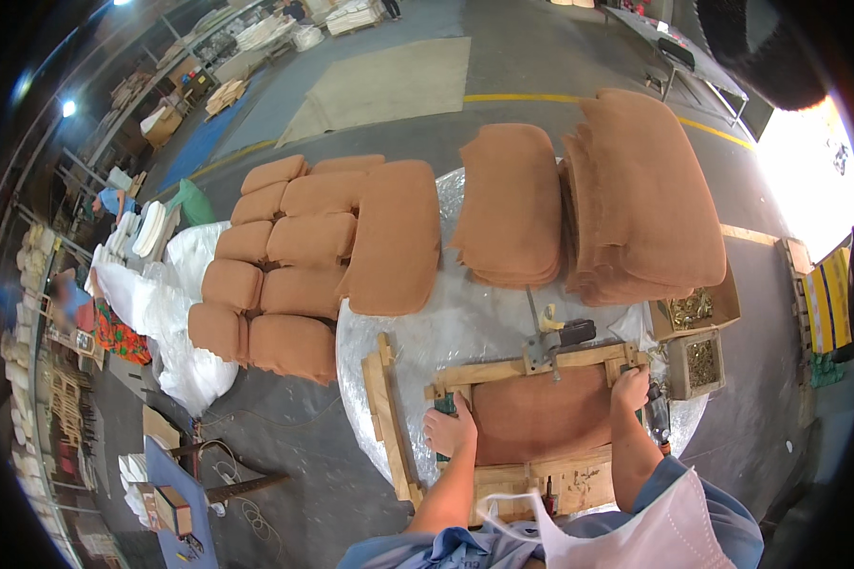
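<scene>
Wooden frame (493,372), brown pad (541,415) inside, seems gripped at its ends by left hand (452,431) and right hand (630,388), contact unclear

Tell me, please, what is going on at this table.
A person has both hands on a wooden frame with a brown pad inside it: the left hand is at its left side, the right hand at its far right corner. A metal clamp sits on the far rail. Beyond it stand tall stacks of similar brown pads, and an open box of small metal parts is to the right.
</scene>
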Action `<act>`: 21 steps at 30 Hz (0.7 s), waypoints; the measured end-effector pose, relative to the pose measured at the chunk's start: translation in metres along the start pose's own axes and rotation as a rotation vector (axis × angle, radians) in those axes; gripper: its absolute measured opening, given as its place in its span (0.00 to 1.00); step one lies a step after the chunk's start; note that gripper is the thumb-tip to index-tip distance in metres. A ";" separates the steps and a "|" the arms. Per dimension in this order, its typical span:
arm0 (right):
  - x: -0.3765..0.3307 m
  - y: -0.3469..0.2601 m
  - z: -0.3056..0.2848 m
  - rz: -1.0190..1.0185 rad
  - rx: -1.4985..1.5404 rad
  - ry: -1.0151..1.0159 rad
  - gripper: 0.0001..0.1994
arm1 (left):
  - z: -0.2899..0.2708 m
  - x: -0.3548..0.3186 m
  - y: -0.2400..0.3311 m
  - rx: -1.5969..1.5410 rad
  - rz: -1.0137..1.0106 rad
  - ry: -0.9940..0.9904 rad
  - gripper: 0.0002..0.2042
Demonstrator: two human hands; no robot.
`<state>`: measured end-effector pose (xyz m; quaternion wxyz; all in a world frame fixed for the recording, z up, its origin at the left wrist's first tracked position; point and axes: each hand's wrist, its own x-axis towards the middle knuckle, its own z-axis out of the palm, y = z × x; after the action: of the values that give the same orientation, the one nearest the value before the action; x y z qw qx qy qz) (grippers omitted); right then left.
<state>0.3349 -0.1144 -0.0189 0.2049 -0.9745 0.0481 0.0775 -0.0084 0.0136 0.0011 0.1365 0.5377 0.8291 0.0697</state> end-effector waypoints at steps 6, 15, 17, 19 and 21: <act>-0.007 0.013 0.002 -0.190 -0.163 0.037 0.19 | -0.001 -0.002 -0.004 -0.016 0.002 0.008 0.38; -0.011 0.015 -0.008 -0.163 -0.208 -0.017 0.21 | 0.004 -0.005 -0.005 0.052 0.026 -0.001 0.41; -0.030 -0.011 -0.032 -0.159 -0.135 -0.069 0.22 | 0.009 -0.004 -0.017 0.049 -0.011 0.010 0.44; -0.013 0.002 -0.014 -0.168 -0.064 -0.015 0.17 | -0.001 -0.009 -0.001 -0.015 -0.032 -0.048 0.43; -0.005 0.010 -0.011 -0.135 -0.045 -0.064 0.16 | -0.014 -0.010 -0.012 -0.209 0.002 -0.172 0.39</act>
<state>0.3300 -0.1277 -0.0119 0.1893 -0.9769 -0.0259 0.0957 -0.0196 -0.0003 0.0128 0.2621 0.5254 0.8020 0.1096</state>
